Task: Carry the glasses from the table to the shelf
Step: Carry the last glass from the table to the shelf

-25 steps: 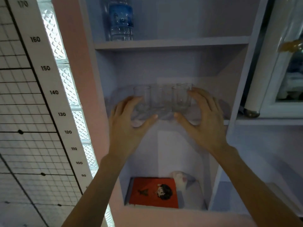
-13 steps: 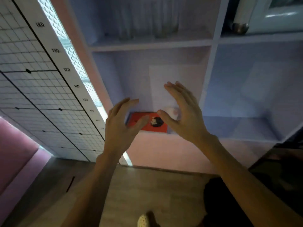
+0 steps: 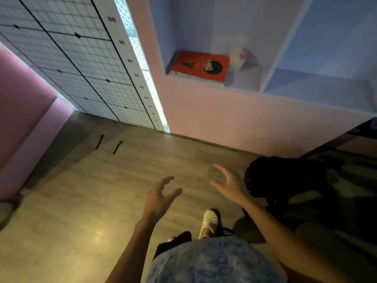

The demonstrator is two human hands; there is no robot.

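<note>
Pale lilac board makes up the shelf [image 3: 289, 92], the only task thing I can see: smooth painted panels with square edges, its upper compartments cut off by the top of the frame, so no glasses show anywhere from here. In its low left compartment lies a flat orange book [image 3: 199, 66] with a cartoon figure on the cover, and just beside it a small white rounded object [image 3: 237, 58] too blurred for me to name. My left hand [image 3: 158, 198] and right hand [image 3: 229, 185] hang over the floor [image 3: 81, 190], well below the shelf, both empty, fingers [image 3: 168, 179] spread and loosely curled, holding nothing. Underfoot the floor is a matte beige plank surface with two short dark marks. One white perforated clog [image 3: 210, 221] shows beneath a mottled blue garment [image 3: 214, 262]. A dark bag-like mass [image 3: 285, 180] sits at right, its shape hard to make out. On the left wall, a white gridded height chart [image 3: 85, 58] carries printed numbers.
</note>
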